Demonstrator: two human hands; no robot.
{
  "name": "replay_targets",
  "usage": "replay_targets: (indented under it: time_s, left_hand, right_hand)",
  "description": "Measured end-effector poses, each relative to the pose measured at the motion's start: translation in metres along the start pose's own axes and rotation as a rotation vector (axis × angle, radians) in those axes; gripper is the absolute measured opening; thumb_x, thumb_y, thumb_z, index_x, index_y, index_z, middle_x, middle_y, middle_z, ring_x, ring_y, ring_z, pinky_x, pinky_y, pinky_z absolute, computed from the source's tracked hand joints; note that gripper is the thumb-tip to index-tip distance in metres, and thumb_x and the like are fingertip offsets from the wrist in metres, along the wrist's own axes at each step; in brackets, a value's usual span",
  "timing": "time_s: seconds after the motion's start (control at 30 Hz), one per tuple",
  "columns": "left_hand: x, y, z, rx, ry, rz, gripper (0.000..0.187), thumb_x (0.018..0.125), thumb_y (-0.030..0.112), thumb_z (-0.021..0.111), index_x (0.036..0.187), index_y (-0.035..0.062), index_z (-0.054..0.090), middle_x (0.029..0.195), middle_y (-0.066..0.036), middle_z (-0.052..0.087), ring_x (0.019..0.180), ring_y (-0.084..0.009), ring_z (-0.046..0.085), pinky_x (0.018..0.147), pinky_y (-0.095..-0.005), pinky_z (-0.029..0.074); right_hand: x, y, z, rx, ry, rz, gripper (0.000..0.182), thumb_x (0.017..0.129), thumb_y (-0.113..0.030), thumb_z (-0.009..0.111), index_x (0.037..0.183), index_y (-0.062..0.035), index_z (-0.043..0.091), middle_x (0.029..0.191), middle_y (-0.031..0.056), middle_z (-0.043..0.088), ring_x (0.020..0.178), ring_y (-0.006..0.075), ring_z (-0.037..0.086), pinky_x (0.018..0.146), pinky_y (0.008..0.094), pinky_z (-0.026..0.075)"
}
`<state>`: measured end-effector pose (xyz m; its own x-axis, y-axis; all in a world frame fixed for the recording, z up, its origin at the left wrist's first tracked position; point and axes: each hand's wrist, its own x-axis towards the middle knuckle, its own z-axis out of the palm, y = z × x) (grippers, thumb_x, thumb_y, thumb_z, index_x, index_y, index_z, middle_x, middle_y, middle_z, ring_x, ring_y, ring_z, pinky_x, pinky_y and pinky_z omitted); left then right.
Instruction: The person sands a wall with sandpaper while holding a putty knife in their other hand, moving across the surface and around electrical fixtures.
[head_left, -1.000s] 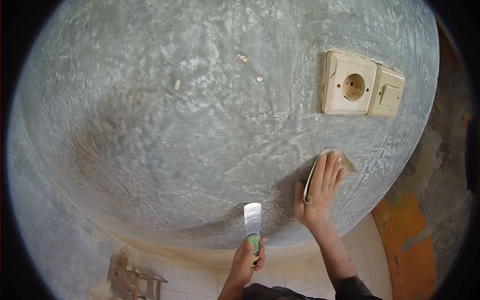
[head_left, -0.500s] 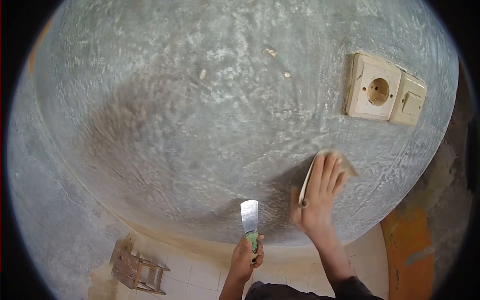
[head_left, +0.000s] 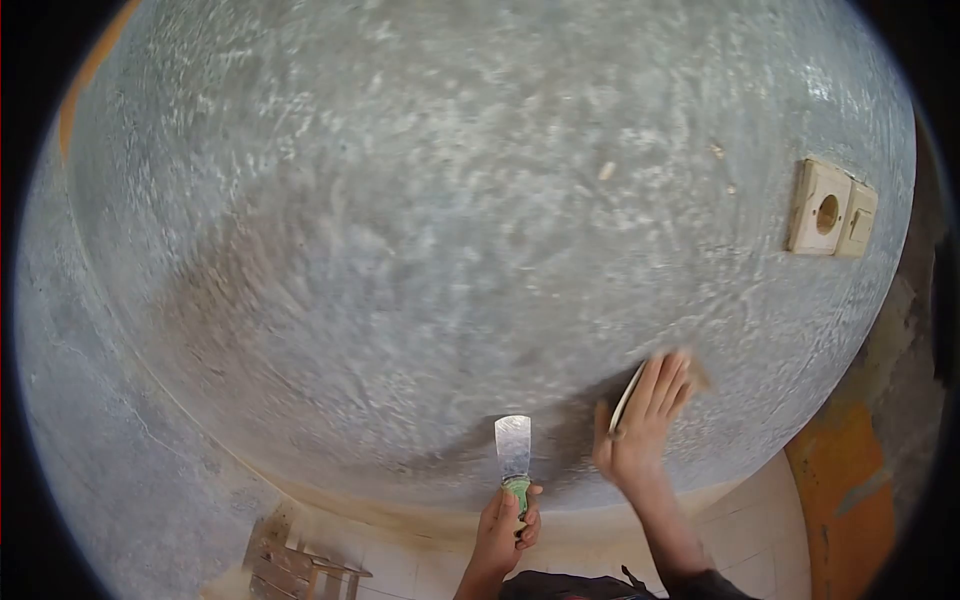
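Note:
My left hand [head_left: 510, 528] is closed around the green handle of a putty knife [head_left: 513, 447], whose metal blade points up in front of the grey wall [head_left: 450, 270]. To the right, my right hand [head_left: 645, 425] presses a bent sheet of sandpaper [head_left: 625, 400] against the wall. Its fingers lie over the sheet and the thumb sits at the left edge. The far corner of the sheet is blurred by motion, and most of it is hidden behind the fingers.
A socket [head_left: 822, 207] and a light switch [head_left: 858, 220] are fixed to the wall at the right. Small pale chipped spots [head_left: 607, 171] mark the plaster. At the lower left, a wooden stool [head_left: 285, 570] stands on the tiled floor [head_left: 400, 570].
My view has turned left, so the socket and switch appear farther right and smaller. The right hand with the sandpaper is lower on the wall. Both hands keep their hold.

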<state>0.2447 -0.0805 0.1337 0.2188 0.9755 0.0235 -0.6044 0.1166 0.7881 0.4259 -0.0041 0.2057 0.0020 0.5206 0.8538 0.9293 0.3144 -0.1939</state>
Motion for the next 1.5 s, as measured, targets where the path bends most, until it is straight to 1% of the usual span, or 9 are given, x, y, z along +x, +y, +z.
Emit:
replay_targets:
  time_s: [0.3,0.37,0.67,0.87,0.97,1.17,1.33,1.4,1.5]
  left_hand:
    - [-0.028,0.029,-0.095,-0.141,-0.056,-0.199,0.042,0.097,0.042,0.04,0.107,0.002,0.046,0.076,-0.002,0.044,0.055,-0.0077,0.04,0.042,-0.0201,0.028]
    - [-0.029,0.035,-0.102,-0.177,-0.085,-0.239,0.043,0.096,0.044,0.04,0.106,0.0023,0.046,0.077,-0.002,0.044,0.055,-0.0085,0.04,0.042,-0.0207,0.028]
    - [-0.037,0.044,-0.099,-0.141,-0.015,-0.318,0.039,0.095,0.046,0.042,0.103,0.0092,0.05,0.067,0.001,0.046,0.046,-0.0075,0.039,0.038,-0.0208,0.028]
    - [-0.043,0.052,-0.097,-0.211,-0.05,-0.251,0.043,0.094,0.047,0.043,0.107,0.0061,0.047,0.077,-0.004,0.045,0.054,-0.013,0.041,0.041,-0.024,0.032]
    - [-0.042,0.05,-0.105,-0.222,-0.008,-0.228,0.043,0.094,0.048,0.043,0.107,0.0067,0.047,0.076,-0.003,0.044,0.053,-0.0129,0.04,0.04,-0.0241,0.031]
    - [-0.042,0.057,-0.115,-0.166,0.039,-0.176,0.042,0.093,0.048,0.043,0.106,0.0081,0.047,0.072,-0.002,0.045,0.054,-0.0121,0.04,0.041,-0.0233,0.03]
    - [-0.042,0.067,-0.129,-0.206,0.074,-0.119,0.042,0.094,0.047,0.042,0.105,0.0073,0.048,0.072,-0.002,0.045,0.054,-0.0115,0.04,0.041,-0.0229,0.03]
    - [-0.041,0.077,-0.138,-0.202,0.068,-0.084,0.042,0.094,0.046,0.044,0.106,0.0061,0.049,0.071,-0.002,0.045,0.053,-0.0115,0.04,0.04,-0.023,0.03]
    - [-0.042,0.098,-0.152,-0.213,0.031,-0.075,0.042,0.093,0.044,0.047,0.107,0.0052,0.05,0.07,-0.002,0.045,0.052,-0.011,0.04,0.039,-0.0229,0.03]
  right_hand:
    - [-0.076,-0.08,0.084,-0.045,-0.226,0.08,0.083,0.082,-0.027,0.057,0.137,0.0174,0.013,0.143,0.0404,0.007,0.133,0.0573,0.003,0.105,0.0653,0.002]
    - [-0.136,-0.081,0.12,-0.006,-0.241,0.041,0.075,0.075,-0.026,0.059,0.128,0.0183,0.031,0.13,0.0427,0.03,0.125,0.0612,0.021,0.097,0.0737,0.009]
    - [0.023,-0.106,0.039,-0.042,0.092,0.041,0.072,0.082,-0.029,0.059,0.135,0.0111,0.03,0.14,0.0354,0.026,0.133,0.0513,0.018,0.106,0.0616,0.005]
    - [-0.108,-0.097,0.127,-0.049,-0.103,0.001,0.068,0.077,-0.032,0.056,0.125,0.0131,0.039,0.128,0.0362,0.037,0.123,0.0527,0.03,0.099,0.0699,0.008]
    - [-0.119,-0.102,0.122,-0.075,-0.286,-0.056,0.084,0.08,-0.032,0.057,0.134,0.0188,0.018,0.139,0.0424,0.013,0.13,0.0603,0.005,0.099,0.0714,-0.003]
    - [0.026,-0.136,0.05,-0.036,-0.08,-0.102,0.076,0.083,-0.027,0.055,0.137,0.0142,0.022,0.143,0.0373,0.015,0.135,0.0522,0.007,0.106,0.062,0.0]
    - [-0.019,-0.152,0.077,0.025,-0.365,-0.054,0.072,0.082,-0.029,0.055,0.134,0.014,0.028,0.137,0.0401,0.023,0.131,0.0553,0.014,0.102,0.0674,0.001]
    - [-0.088,-0.144,0.121,-0.036,-0.335,-0.126,0.073,0.068,-0.032,0.059,0.128,0.0058,0.041,0.129,0.0293,0.04,0.119,0.045,0.037,0.092,0.0703,0.019]
    - [-0.097,-0.156,0.138,-0.092,-0.185,-0.146,0.076,0.067,-0.032,0.06,0.129,0.0074,0.04,0.129,0.0312,0.039,0.119,0.0475,0.036,0.091,0.0708,0.021]
